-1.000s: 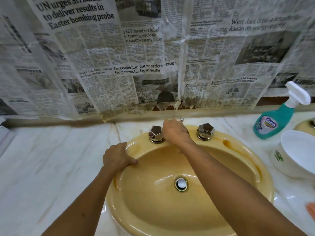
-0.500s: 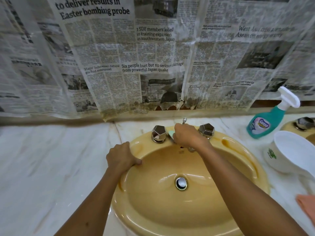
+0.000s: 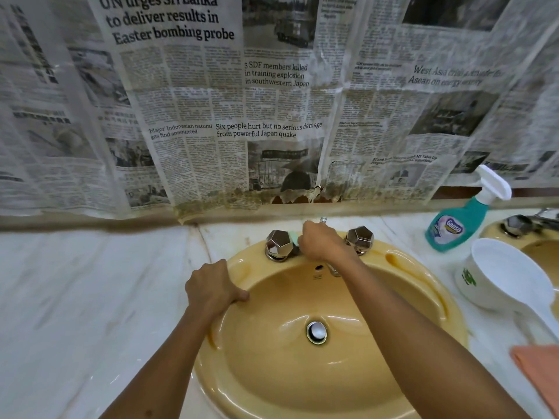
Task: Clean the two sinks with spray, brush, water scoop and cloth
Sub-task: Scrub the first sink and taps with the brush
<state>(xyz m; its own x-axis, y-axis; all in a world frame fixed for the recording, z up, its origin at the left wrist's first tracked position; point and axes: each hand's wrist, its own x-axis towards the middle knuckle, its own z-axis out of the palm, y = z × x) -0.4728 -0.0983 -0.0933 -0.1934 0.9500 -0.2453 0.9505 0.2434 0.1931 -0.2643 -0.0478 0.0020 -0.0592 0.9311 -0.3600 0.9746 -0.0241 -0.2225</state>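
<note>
step: right hand (image 3: 325, 244) grips green brush (image 3: 295, 237) behind sink (image 3: 393, 388) taps | left hand (image 3: 213, 290) fingers curl on sink rim | left: rinse, wipe, second sink (image 3: 541, 252)

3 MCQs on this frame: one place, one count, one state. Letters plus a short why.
1. Where does the spray bottle stand?
A. in the basin
B. on the counter right of the yellow sink
C. left of the sink

2. How many faceted tap knobs show on the near sink?
A. one
B. two
C. four

3. What is the left hand doing?
A. gripping the sink rim
B. holding the cloth
C. hanging free

Key: 1 B, it stands by the white scoop. 2 B, left knob and right knob. 3 A, its fingers curl over the rim.
</note>
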